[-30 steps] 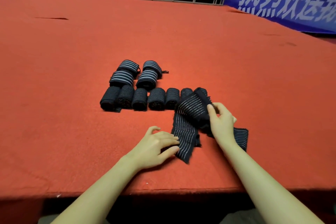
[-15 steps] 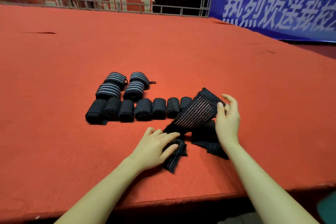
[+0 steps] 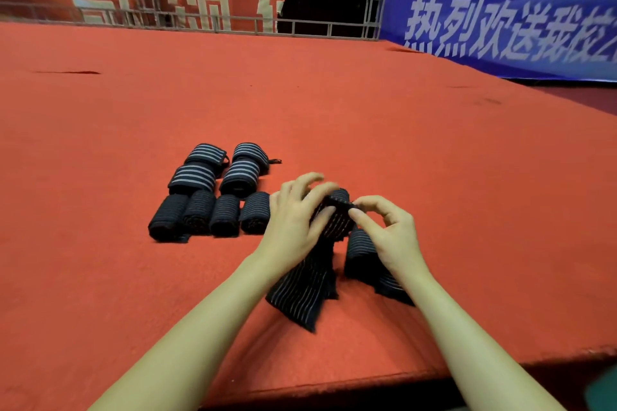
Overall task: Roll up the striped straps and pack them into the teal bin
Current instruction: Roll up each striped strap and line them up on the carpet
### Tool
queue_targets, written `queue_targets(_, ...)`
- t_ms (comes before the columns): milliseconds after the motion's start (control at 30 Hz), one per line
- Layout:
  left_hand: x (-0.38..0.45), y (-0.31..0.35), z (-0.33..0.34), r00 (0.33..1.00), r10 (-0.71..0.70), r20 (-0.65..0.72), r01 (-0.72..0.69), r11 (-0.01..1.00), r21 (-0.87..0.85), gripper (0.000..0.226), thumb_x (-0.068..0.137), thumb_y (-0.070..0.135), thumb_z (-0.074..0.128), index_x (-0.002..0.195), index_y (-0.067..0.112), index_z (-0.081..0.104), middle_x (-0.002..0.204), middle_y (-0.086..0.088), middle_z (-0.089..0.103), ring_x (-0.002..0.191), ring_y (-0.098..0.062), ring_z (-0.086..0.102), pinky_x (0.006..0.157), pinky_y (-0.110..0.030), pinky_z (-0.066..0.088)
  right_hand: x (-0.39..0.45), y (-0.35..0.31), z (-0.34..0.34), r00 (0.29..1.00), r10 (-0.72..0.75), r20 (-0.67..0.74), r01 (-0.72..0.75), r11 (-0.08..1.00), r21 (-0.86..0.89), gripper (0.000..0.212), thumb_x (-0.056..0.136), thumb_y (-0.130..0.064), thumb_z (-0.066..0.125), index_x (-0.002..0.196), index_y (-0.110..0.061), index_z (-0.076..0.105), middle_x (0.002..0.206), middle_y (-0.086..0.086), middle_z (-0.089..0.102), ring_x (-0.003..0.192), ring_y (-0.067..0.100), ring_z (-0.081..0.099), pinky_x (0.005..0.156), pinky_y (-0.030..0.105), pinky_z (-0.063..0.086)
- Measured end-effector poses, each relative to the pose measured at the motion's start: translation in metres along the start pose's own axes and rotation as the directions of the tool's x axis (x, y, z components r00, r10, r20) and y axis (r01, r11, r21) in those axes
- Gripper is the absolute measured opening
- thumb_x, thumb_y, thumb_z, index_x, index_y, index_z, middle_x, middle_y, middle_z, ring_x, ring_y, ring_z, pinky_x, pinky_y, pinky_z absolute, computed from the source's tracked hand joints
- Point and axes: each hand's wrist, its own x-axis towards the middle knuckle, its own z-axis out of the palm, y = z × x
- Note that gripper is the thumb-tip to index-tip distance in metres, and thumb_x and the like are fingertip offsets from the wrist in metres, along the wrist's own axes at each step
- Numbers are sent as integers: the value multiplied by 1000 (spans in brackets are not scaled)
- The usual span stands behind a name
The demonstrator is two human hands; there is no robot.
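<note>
A loose black strap with thin pale stripes (image 3: 305,290) lies on the red carpeted surface (image 3: 100,143), its far end raised. My left hand (image 3: 293,223) and my right hand (image 3: 390,233) both pinch that raised end (image 3: 335,210). A second loose strap (image 3: 362,253) lies under my right wrist. Several rolled straps (image 3: 207,213) sit in a row to the left, with wider-striped rolls (image 3: 217,167) behind them. A teal sliver (image 3: 606,387) shows at the bottom right corner; I cannot tell if it is the bin.
The carpet's front edge (image 3: 334,387) runs just below my forearms. A metal railing (image 3: 200,22) and red and blue banners (image 3: 500,20) stand along the far side.
My left hand has left the strap's near end and come up to its far end, joining my right hand there. Some rolls in the row are now hidden behind my hands.
</note>
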Motion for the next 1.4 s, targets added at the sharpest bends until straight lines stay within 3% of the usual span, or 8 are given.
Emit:
queue_targets(100, -2, -6, -2, 1000, 3, 0, -3, 995, -99, 26, 89, 35, 47, 98, 18, 64, 99, 10, 63, 95, -9, 51, 80, -27, 25, 8, 1, -4, 999, 36, -11, -37, 999, -31, 6, 83, -29, 66, 81, -34, 69, 85, -14, 71, 88, 15, 64, 90, 31, 46)
queue_targets(200, -10, -8, 1, 992, -115, -46, 107, 982, -156, 18, 90, 22, 53, 105, 18, 61, 101, 6, 66, 85, -3, 47, 80, -29, 27, 6, 19, -10, 984, 153, -96, -173, 951, -256, 14, 91, -31, 61, 78, -34, 66, 82, -15, 69, 92, 7, 63, 97, 40, 37)
queue_targets(267, -14, -9, 3, 987, -152, -61, 143, 982, -124, 29, 87, 12, 52, 112, 27, 50, 103, 4, 65, 80, -3, 45, 76, -28, 27, -2, 35, -14, 952, 283, -120, -301, 780, -548, 10, 92, -39, 58, 88, -34, 65, 95, -14, 67, 103, 11, 59, 91, 34, 26)
queue_targets(400, -12, -8, 11, 984, -179, -26, 180, 983, 26, 32, 85, 10, 47, 111, 29, 47, 94, -1, 57, 82, -21, 55, 77, -33, 28, -22, 65, -18, 860, 497, -116, -360, 430, -828, 62, 86, -63, 51, 130, -20, 51, 131, 2, 53, 126, 26, 39, 98, 37, 20)
queue_targets(633, -11, -18, 25, 987, -154, -38, 157, 983, 99, 21, 85, 17, 56, 103, 14, 65, 94, 0, 59, 84, -22, 59, 75, -30, 24, -21, 63, -16, 972, 200, -122, -225, 650, -726, 5, 92, -25, 60, 97, -26, 62, 89, -13, 60, 99, 16, 54, 78, 29, 12)
queue_targets(833, -8, -29, 13, 986, -106, -128, 134, 963, 232, 30, 84, 26, 46, 99, 13, 68, 88, -2, 60, 80, -26, 59, 74, -34, 25, -1, 37, 0, 967, -138, -215, -26, 784, -620, 5, 86, -23, 57, 88, -22, 62, 84, -13, 63, 82, 8, 52, 79, 28, 15)
queue_targets(1167, -31, -45, -3, 990, -125, -69, 137, 969, 205, 31, 84, 29, 46, 100, 17, 70, 88, 3, 60, 84, -22, 56, 74, -29, 18, -19, 41, 39, 936, 103, 336, 106, 827, -552, 61, 83, -66, 17, 101, -37, 68, 99, -30, 59, 106, -6, 45, 92, 30, 10)
queue_targets(1400, -32, -36, 0, 996, -81, -31, 83, 994, 75, 31, 86, 27, 47, 104, 17, 69, 91, 4, 59, 88, -12, 46, 75, -26, 17, -31, 58, 6, 999, 43, 25, -15, 746, -666, 26, 88, -50, 47, 89, -31, 66, 93, -18, 65, 92, 8, 57, 82, 29, 17)
